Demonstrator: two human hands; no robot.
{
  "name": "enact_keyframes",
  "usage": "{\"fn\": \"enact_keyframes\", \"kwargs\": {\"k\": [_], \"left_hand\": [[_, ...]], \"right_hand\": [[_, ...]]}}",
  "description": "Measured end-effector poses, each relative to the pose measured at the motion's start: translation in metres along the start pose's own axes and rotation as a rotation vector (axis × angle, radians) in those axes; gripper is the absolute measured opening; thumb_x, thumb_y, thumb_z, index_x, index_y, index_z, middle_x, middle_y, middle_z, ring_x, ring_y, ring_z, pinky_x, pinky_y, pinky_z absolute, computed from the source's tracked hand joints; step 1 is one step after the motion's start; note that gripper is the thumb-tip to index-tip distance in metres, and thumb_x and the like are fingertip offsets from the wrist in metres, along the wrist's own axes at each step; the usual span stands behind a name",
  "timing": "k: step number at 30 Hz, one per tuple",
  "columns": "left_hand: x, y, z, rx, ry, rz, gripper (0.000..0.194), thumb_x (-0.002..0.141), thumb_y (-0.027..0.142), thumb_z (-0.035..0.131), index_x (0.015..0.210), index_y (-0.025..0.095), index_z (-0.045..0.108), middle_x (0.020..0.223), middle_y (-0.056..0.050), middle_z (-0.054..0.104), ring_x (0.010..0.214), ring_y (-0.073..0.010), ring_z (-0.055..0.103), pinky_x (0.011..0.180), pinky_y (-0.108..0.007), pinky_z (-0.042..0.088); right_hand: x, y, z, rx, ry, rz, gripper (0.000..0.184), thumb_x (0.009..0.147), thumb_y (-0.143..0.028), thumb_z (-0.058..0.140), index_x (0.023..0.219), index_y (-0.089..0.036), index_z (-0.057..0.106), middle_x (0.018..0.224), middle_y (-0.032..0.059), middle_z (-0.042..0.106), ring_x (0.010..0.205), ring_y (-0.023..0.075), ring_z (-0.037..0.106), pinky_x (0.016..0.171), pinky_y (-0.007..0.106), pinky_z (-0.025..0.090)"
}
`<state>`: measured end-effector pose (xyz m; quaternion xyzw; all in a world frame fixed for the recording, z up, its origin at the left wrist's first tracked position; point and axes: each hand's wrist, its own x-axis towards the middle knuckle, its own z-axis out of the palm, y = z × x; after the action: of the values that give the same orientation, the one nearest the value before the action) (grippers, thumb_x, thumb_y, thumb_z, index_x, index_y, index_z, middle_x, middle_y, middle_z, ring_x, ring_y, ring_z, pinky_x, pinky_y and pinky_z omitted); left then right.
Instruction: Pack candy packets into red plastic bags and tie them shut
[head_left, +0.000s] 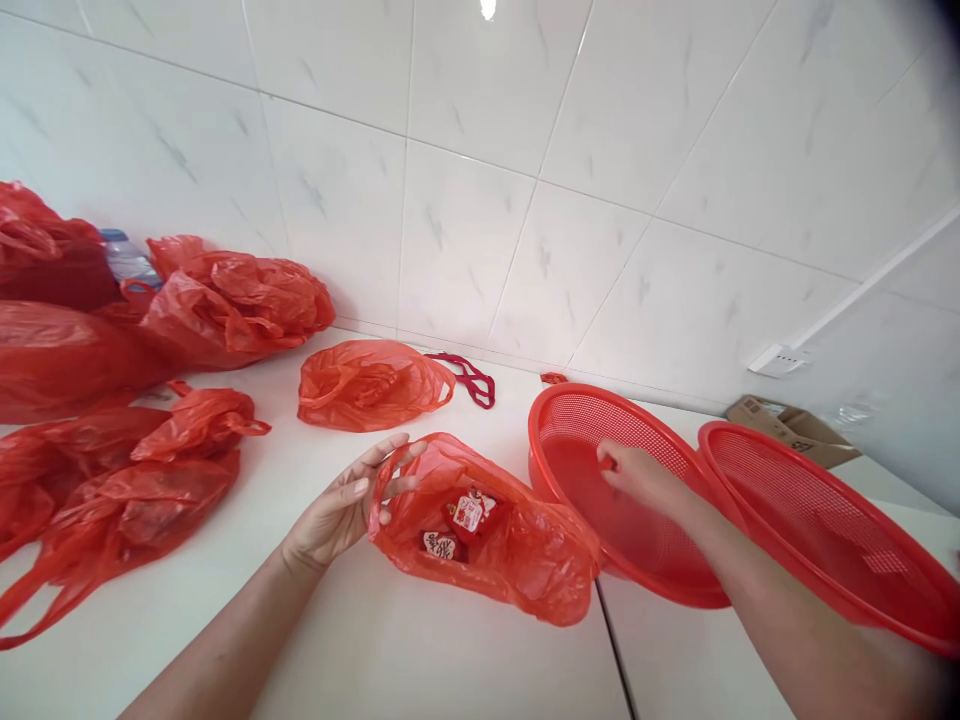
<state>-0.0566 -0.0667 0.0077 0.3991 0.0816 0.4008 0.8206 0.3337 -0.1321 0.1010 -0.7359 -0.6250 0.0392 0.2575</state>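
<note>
My left hand (330, 515) grips the rim of a red plastic bag (540, 565), some fingers inside its mouth and the thumb outside. Held wide, the bag shows two small red packets at its bottom: one packet (472, 510) with a white printed label, another packet (439, 545) with dark characters on a pale patch. Over the near red plastic basket (637, 590) is my right hand (634, 475), its fingers curled together. A bit of red shows at the fingertips, too small to name. The basket's mesh wall and smooth base are visible around the hand.
A second red basket (825, 470) stands at the right, before a cardboard box (787, 425). Several filled red bags (232, 300) crowd the left, with a bottle (127, 258) among them. Another red bag (367, 385) and a dark red cord (474, 380) lie near the tiled wall (465, 240).
</note>
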Motion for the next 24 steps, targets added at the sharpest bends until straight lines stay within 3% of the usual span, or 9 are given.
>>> {"fn": "enact_keyframes", "kwargs": {"k": [2, 5, 9, 11, 14, 18, 24], "left_hand": [[0.000, 0.000, -0.001, -0.005, -0.004, -0.002, 0.059, 0.078, 0.028, 0.062, 0.134, 0.027, 0.042, 0.147, -0.009, 0.033, 0.110, -0.0207, 0.056, 0.060, -0.015, 0.053], [0.000, -0.001, -0.002, -0.006, -0.001, -0.001, 0.061, 0.078, 0.028, 0.062, 0.135, 0.027, 0.041, 0.147, -0.009, 0.033, 0.108, -0.0209, 0.057, 0.060, -0.015, 0.053], [-0.002, 0.000, 0.000, 0.000, 0.005, 0.018, 0.060, 0.078, 0.028, 0.061, 0.134, 0.027, 0.042, 0.147, -0.009, 0.032, 0.110, -0.0219, 0.056, 0.059, -0.015, 0.053], [-0.003, 0.001, 0.001, -0.005, -0.004, 0.024, 0.060, 0.078, 0.027, 0.062, 0.134, 0.028, 0.042, 0.147, -0.009, 0.033, 0.111, -0.0220, 0.056, 0.059, -0.015, 0.053], [-0.004, 0.003, 0.002, -0.021, -0.020, 0.033, 0.059, 0.079, 0.027, 0.061, 0.134, 0.029, 0.041, 0.147, -0.008, 0.033, 0.110, -0.0213, 0.056, 0.060, -0.016, 0.053], [-0.004, 0.003, 0.002, -0.024, -0.032, 0.034, 0.060, 0.078, 0.027, 0.062, 0.134, 0.029, 0.041, 0.147, -0.008, 0.033, 0.109, -0.0217, 0.057, 0.059, -0.016, 0.052], [-0.003, 0.005, 0.004, 0.062, 0.009, 0.013, 0.061, 0.076, 0.032, 0.065, 0.133, 0.030, 0.042, 0.145, -0.009, 0.035, 0.108, -0.0240, 0.056, 0.062, -0.021, 0.051]], "right_hand": [[-0.003, -0.033, -0.013, -0.017, -0.080, -0.094, 0.005, 0.079, -0.023, 0.051, 0.074, -0.023, 0.051, 0.066, -0.0034, 0.057, 0.054, 0.0129, 0.051, 0.048, 0.025, 0.038], [-0.025, -0.088, -0.022, -0.054, 0.047, -0.296, 0.008, 0.086, -0.027, 0.046, 0.091, -0.024, 0.052, 0.090, 0.0010, 0.060, 0.075, 0.0155, 0.057, 0.059, 0.027, 0.044], [-0.056, -0.130, 0.003, -0.032, -0.085, -0.701, 0.014, 0.090, -0.019, 0.041, 0.095, -0.021, 0.053, 0.095, 0.0051, 0.059, 0.085, 0.0162, 0.058, 0.069, 0.028, 0.049], [-0.064, -0.131, 0.024, -0.098, -0.144, -0.776, 0.015, 0.089, -0.017, 0.042, 0.096, -0.021, 0.055, 0.094, 0.0054, 0.059, 0.081, 0.0163, 0.058, 0.069, 0.029, 0.050], [-0.073, -0.118, 0.042, -0.203, -0.140, -0.740, 0.015, 0.085, -0.021, 0.051, 0.099, -0.023, 0.057, 0.099, 0.0064, 0.059, 0.085, 0.0195, 0.060, 0.074, 0.034, 0.052], [-0.097, -0.095, 0.036, -0.201, -0.009, -0.570, 0.023, 0.087, -0.014, 0.040, 0.097, -0.025, 0.058, 0.110, 0.0073, 0.056, 0.098, 0.0196, 0.059, 0.081, 0.034, 0.052], [-0.144, -0.067, 0.023, -0.047, 0.041, -0.412, 0.021, 0.086, -0.016, 0.040, 0.086, -0.025, 0.059, 0.109, 0.0064, 0.057, 0.082, 0.0139, 0.062, 0.065, 0.022, 0.053]]}}
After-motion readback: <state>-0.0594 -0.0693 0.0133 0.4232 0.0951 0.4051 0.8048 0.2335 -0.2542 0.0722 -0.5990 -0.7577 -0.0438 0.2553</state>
